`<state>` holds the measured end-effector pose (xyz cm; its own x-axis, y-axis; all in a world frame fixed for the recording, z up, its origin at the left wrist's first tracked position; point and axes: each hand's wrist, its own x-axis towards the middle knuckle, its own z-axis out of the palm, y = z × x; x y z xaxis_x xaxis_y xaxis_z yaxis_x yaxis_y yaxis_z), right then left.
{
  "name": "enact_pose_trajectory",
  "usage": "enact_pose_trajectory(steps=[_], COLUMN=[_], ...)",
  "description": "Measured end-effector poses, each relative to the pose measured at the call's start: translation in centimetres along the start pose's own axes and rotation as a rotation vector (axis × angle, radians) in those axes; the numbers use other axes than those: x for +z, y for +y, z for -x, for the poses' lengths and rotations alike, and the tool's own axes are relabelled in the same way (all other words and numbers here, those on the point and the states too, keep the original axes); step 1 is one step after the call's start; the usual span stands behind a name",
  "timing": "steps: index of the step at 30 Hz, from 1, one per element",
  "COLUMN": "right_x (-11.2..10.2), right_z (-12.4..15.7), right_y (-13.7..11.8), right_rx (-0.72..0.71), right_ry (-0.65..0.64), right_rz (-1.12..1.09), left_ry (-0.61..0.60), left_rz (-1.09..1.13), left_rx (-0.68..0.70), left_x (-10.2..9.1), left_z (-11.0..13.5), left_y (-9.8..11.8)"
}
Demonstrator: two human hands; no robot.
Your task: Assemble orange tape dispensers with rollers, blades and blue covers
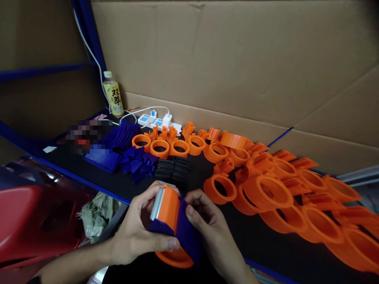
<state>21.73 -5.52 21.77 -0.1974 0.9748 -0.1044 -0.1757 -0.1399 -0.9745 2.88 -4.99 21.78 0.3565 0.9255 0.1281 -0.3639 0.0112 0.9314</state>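
Note:
My left hand grips an orange plastic tape-dispenser body with a toothed metal blade on its left edge. My right hand holds a dark blue plastic plate against the dispenser's right side. Both hands hover over the front edge of the black worktop. An orange ring shows under the assembly, below my left thumb.
Several orange ring parts crowd the worktop's right and back. Blue plates and black blocks lie behind my hands. A bottle and white power strip stand at the back; a red bin sits left; cardboard walls behind.

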Motion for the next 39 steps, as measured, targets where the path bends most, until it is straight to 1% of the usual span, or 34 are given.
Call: enact_pose_trajectory(steps=[4, 9, 14, 19, 23, 26, 28, 30, 32, 34, 35, 37, 39], right_x=[-0.7, -0.6, -0.5, -0.7, -0.7, -0.7, -0.8, -0.9, -0.8, -0.3, 0.0, 0.5, 0.1], right_z=[-0.1, -0.1, 0.0, 0.3, 0.1, 0.0, 0.5, 1.7, 3.3, 4.9, 5.5, 6.1, 6.2], right_y=[-0.1, -0.4, -0.7, -0.7, -0.3, -0.2, -0.2, -0.1, 0.6, 1.7, 2.2, 2.9, 2.2], right_rx=[0.060, 0.139, 0.144, 0.179, 0.153, 0.058, -0.048, -0.206, -0.394, -0.538, -0.582, -0.631, -0.677], right_ry=[-0.035, -0.056, -0.064, -0.098, -0.101, -0.054, -0.011, 0.044, 0.087, 0.135, 0.171, 0.274, 0.299], right_rz=[-0.013, -0.112, -0.163, -0.204, -0.167, 0.019, 0.241, 0.523, 0.789, 0.989, 1.067, 1.197, 1.264], left_ry=[-0.050, -0.085, -0.102, -0.118, -0.114, -0.083, -0.054, 0.004, 0.104, 0.205, 0.241, 0.268, 0.225], left_rz=[-0.031, -0.023, -0.002, 0.020, 0.023, -0.007, -0.044, -0.056, -0.016, 0.042, 0.066, 0.101, 0.143], left_rx=[0.065, 0.064, 0.052, 0.003, 0.001, 0.012, 0.018, 0.016, -0.001, -0.033, -0.050, -0.080, -0.090], left_x=[0.0, 0.0, -0.1, -0.2, 0.0, 0.1, 0.2, 0.3, 0.4, 0.8, 1.1, 1.9, 2.8], left_z=[-0.5, -0.5, -0.7, -0.8, -0.8, -0.7, -0.4, 0.0, 0.3, 0.4, 0.4, 0.0, -0.7], left_y=[-0.1, -0.5, -0.5, -0.4, -0.5, -0.5, -0.5, -0.7, -1.1, -1.6, -1.8, -2.2, -2.3])
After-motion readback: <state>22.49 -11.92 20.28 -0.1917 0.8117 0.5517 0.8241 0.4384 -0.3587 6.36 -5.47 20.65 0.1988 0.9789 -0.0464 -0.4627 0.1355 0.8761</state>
